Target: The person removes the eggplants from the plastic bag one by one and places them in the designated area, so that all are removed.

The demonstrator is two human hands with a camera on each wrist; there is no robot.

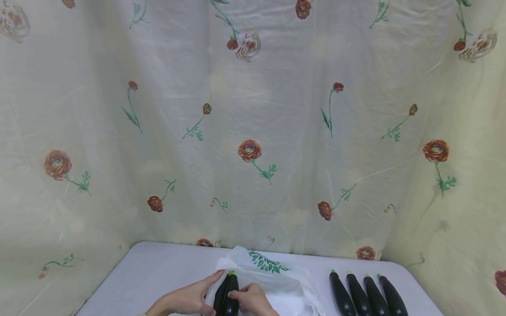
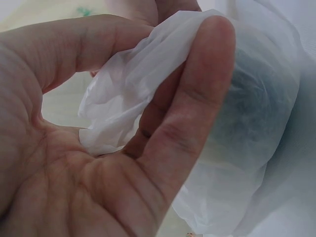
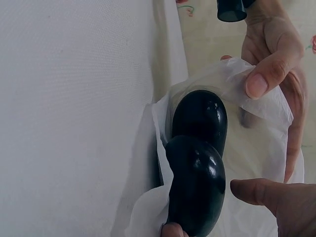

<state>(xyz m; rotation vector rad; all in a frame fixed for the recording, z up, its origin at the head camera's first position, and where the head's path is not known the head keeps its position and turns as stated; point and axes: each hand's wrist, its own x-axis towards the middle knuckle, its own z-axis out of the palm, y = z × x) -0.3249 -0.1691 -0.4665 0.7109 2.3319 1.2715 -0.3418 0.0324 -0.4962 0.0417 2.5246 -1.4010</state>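
Observation:
A white plastic bag (image 1: 272, 285) with a green leaf print lies on the table. My left hand (image 1: 187, 298) holds the bag's mouth, thumb on one side of the film and fingers on the other, as the left wrist view (image 2: 163, 143) also shows. Two dark, glossy eggplants lie side by side in the mouth: a left eggplant (image 1: 220, 299) and a right eggplant (image 1: 233, 303). My right hand (image 1: 252, 299) is around the right one, called the near eggplant (image 3: 195, 182) in the right wrist view, with its thumb (image 3: 252, 191) beside it and a fingertip (image 3: 174, 230) across from it.
Several more eggplants (image 1: 357, 294) lie in a slanted row on the right of the white table (image 1: 170, 263). A flower-printed curtain (image 1: 284, 175) hangs behind the table and along both sides.

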